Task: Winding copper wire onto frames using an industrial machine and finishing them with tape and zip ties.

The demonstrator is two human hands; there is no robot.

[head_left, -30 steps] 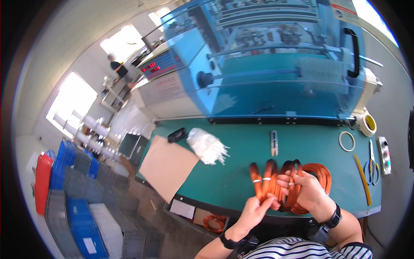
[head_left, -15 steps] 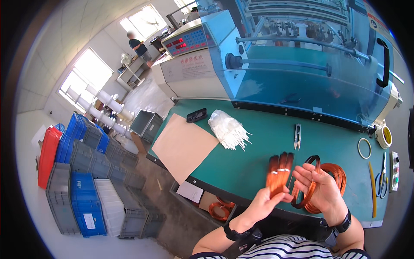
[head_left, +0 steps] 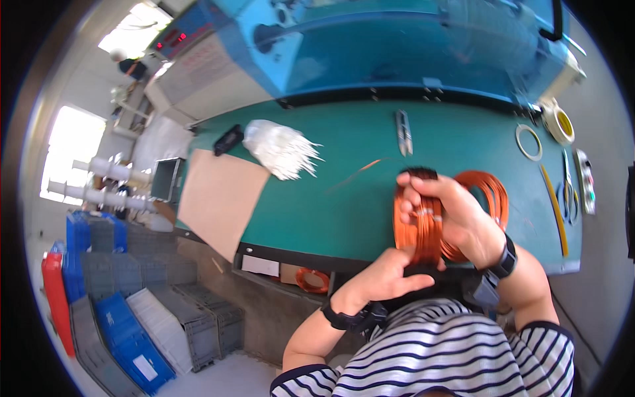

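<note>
Wire coils (head_left: 428, 239) are grasped by the right hand (head_left: 463, 218); the left hand (head_left: 377, 281) is placed at their lower end — apparently for support, its grip unclear.

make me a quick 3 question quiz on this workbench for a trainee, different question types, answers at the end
1. True or false: from left to right, the snips lie between the bag of white strips and the scissors.
2. What does the right hand hold?
a) the snips
b) copper-coloured wire coils
c) the scissors
3. Fill in the colour: the brown sheet lies on a ____ tabletop.

Key: 1 true; 2 b; 3 green.
</note>
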